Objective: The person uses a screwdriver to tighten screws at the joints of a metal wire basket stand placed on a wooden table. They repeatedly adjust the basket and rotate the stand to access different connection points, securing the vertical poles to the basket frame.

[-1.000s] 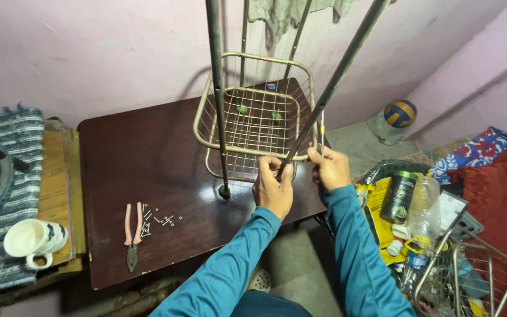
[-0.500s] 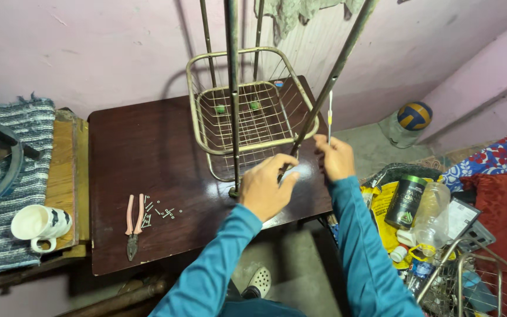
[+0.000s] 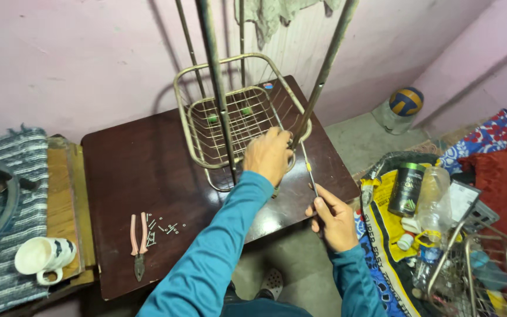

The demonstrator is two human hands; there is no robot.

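Note:
A wire basket rack [image 3: 230,120] with tall metal poles stands on a dark wooden table [image 3: 130,170]. My left hand [image 3: 268,155] grips the basket's front right corner where a slanted pole [image 3: 322,70] meets the rim. My right hand [image 3: 333,220] is lower, off the table's right edge, holding a thin screwdriver [image 3: 307,167] with its tip pointing up toward that same corner. Both sleeves are teal.
Pink-handled pliers [image 3: 138,238] and several small screws [image 3: 165,226] lie at the table's front left. A white mug [image 3: 42,258] sits on a wooden stand at left. Bottles, a dark can [image 3: 407,189], a second wire basket [image 3: 482,270] and a ball [image 3: 406,101] clutter the floor at right.
My right hand dropped from beside the pole to below the table edge, turning the screwdriver so it angles up at the corner. My left hand shifted up onto the basket rim.

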